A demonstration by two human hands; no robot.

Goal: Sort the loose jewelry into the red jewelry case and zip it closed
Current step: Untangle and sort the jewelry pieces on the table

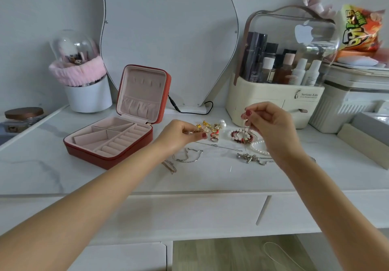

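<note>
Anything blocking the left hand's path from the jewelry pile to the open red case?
Nothing visible. The left hand, pinching a small gold piece, is just right of the red case, whose lid stands open; only bare tabletop lies between.

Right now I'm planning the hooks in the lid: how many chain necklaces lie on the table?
3, perhaps more hidden: a silver chain near the left wrist, a thin chain mid-table, and a bow-clasp chain under the right hand.
</note>
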